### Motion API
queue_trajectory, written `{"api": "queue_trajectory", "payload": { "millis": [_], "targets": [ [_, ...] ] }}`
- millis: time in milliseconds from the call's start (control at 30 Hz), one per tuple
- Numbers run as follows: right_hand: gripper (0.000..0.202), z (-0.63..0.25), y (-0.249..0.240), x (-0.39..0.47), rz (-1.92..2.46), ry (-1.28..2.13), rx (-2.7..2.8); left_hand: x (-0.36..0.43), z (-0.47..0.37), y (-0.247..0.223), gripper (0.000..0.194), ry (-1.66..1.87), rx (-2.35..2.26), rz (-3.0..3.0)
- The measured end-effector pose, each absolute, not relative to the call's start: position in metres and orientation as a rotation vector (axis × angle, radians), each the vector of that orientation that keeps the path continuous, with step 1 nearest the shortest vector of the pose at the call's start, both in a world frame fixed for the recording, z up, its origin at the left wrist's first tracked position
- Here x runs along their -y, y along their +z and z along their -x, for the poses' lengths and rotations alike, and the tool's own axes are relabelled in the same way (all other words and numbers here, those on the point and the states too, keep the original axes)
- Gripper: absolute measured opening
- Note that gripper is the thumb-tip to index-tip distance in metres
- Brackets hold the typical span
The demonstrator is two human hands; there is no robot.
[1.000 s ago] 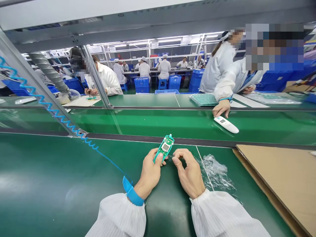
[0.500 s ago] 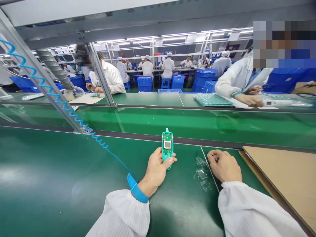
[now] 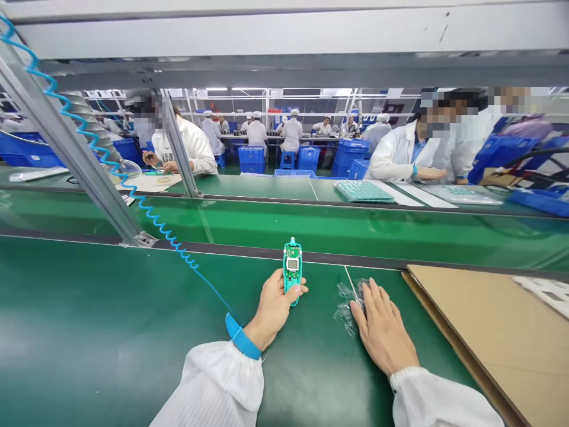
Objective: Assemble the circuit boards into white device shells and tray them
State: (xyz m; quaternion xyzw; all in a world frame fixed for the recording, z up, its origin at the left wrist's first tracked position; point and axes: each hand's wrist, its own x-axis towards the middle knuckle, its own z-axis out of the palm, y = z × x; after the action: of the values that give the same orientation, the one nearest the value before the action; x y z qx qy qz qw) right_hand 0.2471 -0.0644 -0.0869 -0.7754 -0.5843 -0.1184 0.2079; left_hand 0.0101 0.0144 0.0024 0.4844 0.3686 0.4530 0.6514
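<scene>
A teal handheld device (image 3: pixel 292 268) with a bare green circuit board and a small screen stands nearly upright in my left hand (image 3: pixel 273 305). The thumb lies on its lower front and the fingertips show behind it. A blue wrist strap (image 3: pixel 244 341) circles my left wrist, its coiled cord (image 3: pixel 169 234) running up to the left. My right hand (image 3: pixel 386 326) lies open, palm down, its fingers stretched out. Its thumb and fingertips touch or cover part of some crumpled clear plastic pieces (image 3: pixel 343 311) on the green bench (image 3: pixel 133 332).
A cardboard sheet (image 3: pixel 480 320) lies at the right, with a white cut-out piece (image 3: pixel 544 293) on it. Beyond the bench runs a green conveyor belt (image 3: pixel 249 225). A metal post (image 3: pixel 84 154) rises at left. Across the belt, co-workers in white coats work near a stacked green pack (image 3: pixel 364 191).
My right hand has gone from curled fingers to flat and spread, moving onto the plastic pieces. My left hand still holds the device. The view has shifted slightly; a co-worker at right drew an arm back.
</scene>
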Motion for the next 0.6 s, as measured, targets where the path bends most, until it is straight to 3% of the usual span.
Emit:
{"api": "queue_trajectory", "payload": {
  "millis": [167, 400, 600],
  "targets": [
    [0.062, -0.230, -0.083, 0.109, 2.090, -0.245, 1.655, -0.016, -0.010, 0.004, 0.047, 1.001, -0.867, -1.151],
    [0.040, -0.264, 0.002, 0.163, 1.970, 0.247, 1.766, -0.033, -0.006, -0.012, 0.066, 0.930, -0.977, -1.191],
    [0.041, -0.402, 0.048, 0.214, 2.349, -0.129, 1.184, -0.023, -0.009, -0.002, 0.065, 0.976, -0.897, -1.175]
  ]
}}
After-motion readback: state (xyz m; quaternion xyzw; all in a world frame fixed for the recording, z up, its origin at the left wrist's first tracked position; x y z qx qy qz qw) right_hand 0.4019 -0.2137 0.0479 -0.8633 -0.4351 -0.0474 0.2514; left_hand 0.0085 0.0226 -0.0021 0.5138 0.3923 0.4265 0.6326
